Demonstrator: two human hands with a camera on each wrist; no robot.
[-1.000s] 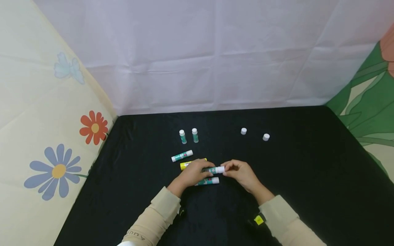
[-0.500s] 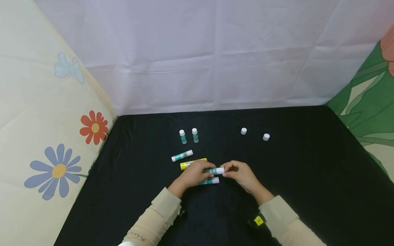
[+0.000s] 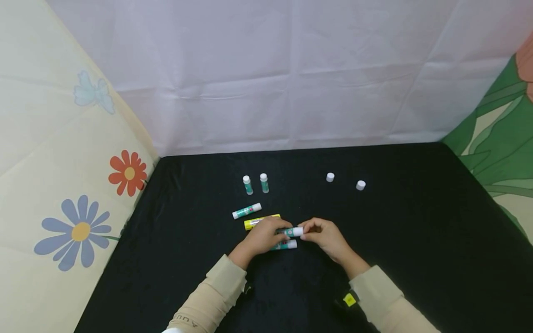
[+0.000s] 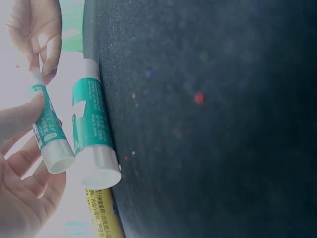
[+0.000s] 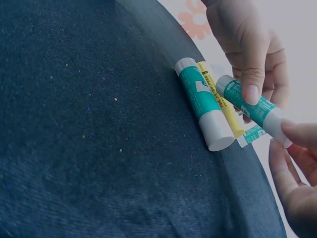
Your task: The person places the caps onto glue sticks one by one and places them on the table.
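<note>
My left hand grips a teal-and-white glue stick by its body, thumb on the label. At the other end, my right hand pinches the white cap between thumb and fingers. The cap sits on the stick, which is held roughly level over the black cloth. Just below lies another capped glue stick of the same colours, partly covered by my left hand in the head view. Beside it a yellow tube with dark print runs behind that hand.
A third teal glue stick lies farther back on the black cloth. Behind it stand two upright teal sticks with white tops. Two loose white caps are at the back right. A pale curtain closes the far side.
Both hands have dipped very slightly toward the near edge, with the glue stick between them. The grip on stick and cap looks the same, and the other things stay put.
</note>
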